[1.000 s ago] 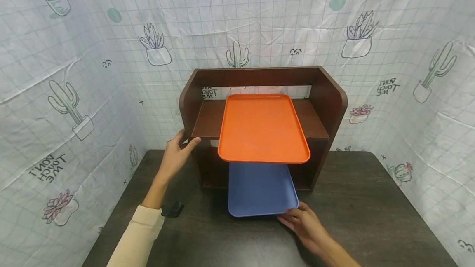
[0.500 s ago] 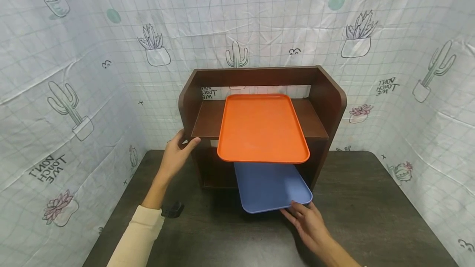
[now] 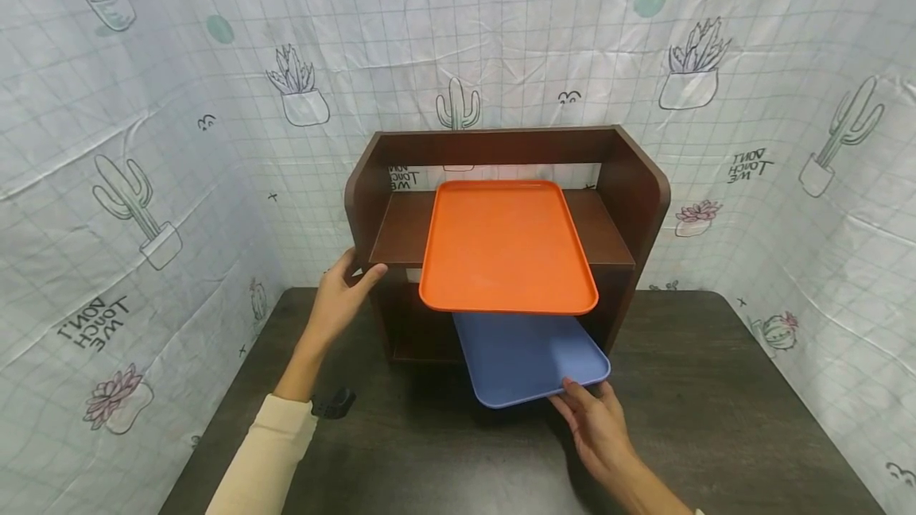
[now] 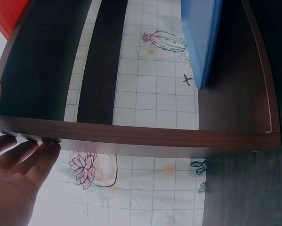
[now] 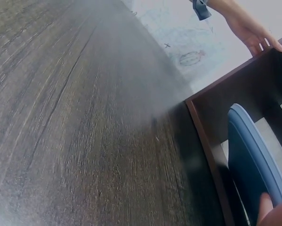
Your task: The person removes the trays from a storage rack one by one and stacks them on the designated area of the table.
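Right of lower centre, the right hand [image 3: 599, 431] pinches a blue tray [image 3: 528, 358]; left of centre, the left hand [image 3: 336, 302] grips a shelf [image 3: 497, 148]. Far left, reversed lettering [image 3: 95, 326] reads "DON'T TOUCH ME".

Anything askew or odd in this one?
Yes: the blue tray, held by the right hand at its front edge, juts crookedly from the brown shelf unit, while the orange tray above sits roughly square.

A plain orange tray [image 3: 510, 249]; at its six o'clock, a plain blue tray [image 3: 529, 356]. The shelf [image 3: 494, 148] is reddish brown, the tabletop [image 3: 716, 412] dark and wood-grained. Toward twelve o'clock, white cloth [image 3: 401, 22] with greenish grid lines and cactus drawings.
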A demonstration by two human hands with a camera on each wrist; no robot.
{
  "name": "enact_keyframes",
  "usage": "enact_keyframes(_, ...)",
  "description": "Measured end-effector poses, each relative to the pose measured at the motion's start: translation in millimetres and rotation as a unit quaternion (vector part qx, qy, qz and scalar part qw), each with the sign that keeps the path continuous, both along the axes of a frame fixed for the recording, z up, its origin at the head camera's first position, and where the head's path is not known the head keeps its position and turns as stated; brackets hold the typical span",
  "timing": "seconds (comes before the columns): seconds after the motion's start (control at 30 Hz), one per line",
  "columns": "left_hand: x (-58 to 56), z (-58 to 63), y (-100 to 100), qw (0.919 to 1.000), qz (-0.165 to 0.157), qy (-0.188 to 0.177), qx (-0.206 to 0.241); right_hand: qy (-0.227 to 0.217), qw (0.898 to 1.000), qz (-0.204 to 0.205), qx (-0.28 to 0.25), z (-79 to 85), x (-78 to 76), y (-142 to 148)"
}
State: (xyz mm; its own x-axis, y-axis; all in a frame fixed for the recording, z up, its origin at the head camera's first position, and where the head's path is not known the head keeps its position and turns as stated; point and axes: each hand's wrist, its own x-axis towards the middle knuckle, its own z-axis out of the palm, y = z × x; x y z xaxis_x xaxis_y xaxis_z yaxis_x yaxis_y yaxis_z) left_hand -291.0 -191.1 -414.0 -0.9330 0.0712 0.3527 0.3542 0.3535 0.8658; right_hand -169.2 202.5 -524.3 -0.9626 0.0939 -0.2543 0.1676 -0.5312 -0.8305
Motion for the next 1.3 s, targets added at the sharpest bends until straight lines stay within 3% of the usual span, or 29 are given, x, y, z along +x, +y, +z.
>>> enact_keyframes(0.3,0.3,0.5,0,1.0000,0.004,-0.006,-0.002,0.002,0.999,-0.031,-0.016,5.0,-2.5,3)
enact_keyframes(0.6,1.6,1.2,-1,1.0000,0.004,-0.004,-0.002,-0.006,1.000,-0.028,-0.012,8.8,-7.7,14)
enact_keyframes(0.8,2.2,2.4,0,1.0000,0.006,-0.004,-0.007,-0.002,1.000,-0.009,0.016,14.5,-10.1,18)
enact_keyframes(1.03,0.9,1.6,0,0.9999,0.005,0.001,-0.012,-0.008,0.998,-0.034,0.046,23.1,-11.7,22)
enact_keyframes(1.3,-0.1,2.0,-1,0.9998,0.011,0.001,-0.014,-0.001,0.996,-0.006,0.092,31.5,-13.1,34)
